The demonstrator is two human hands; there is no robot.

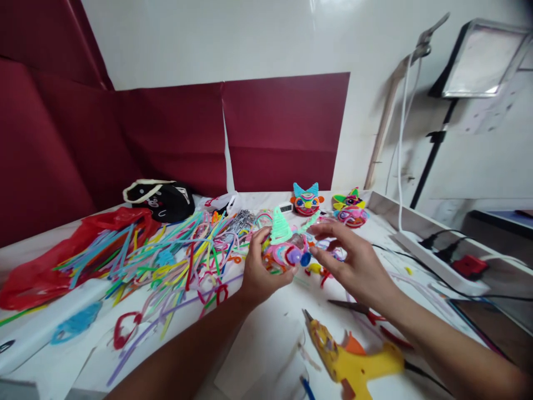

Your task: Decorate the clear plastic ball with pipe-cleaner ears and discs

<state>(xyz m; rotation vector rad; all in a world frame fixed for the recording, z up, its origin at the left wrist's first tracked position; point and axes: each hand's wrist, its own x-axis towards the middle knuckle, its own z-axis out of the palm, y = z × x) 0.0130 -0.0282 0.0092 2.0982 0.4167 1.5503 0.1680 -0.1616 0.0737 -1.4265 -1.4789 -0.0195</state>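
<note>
My left hand (pixel 264 272) is closed around a pipe-cleaner animal head (pixel 280 254), held above the table. The head is pink and orange, with purple and blue round eyes and a mint-green triangular ear (pixel 280 226) standing on top. A second mint-green piece (pixel 310 221) slants up at its right side. My right hand (pixel 347 253) is at that side, thumb and forefinger apart, fingertips close to the second piece and the blue eye. Whether they touch is unclear. Below my right hand lie a yellow glue gun (pixel 358 361) and dark-bladed scissors (pixel 350 305).
Loose coloured pipe cleaners (pixel 175 255) spread over the left side, partly in a red plastic bag (pixel 79 250). Two finished-looking heads, one blue-eared (pixel 307 200) and one yellow-green-eared (pixel 350 208), stand at the back. A white power strip (pixel 441 264) with cables lies right, near a tablet (pixel 491 328).
</note>
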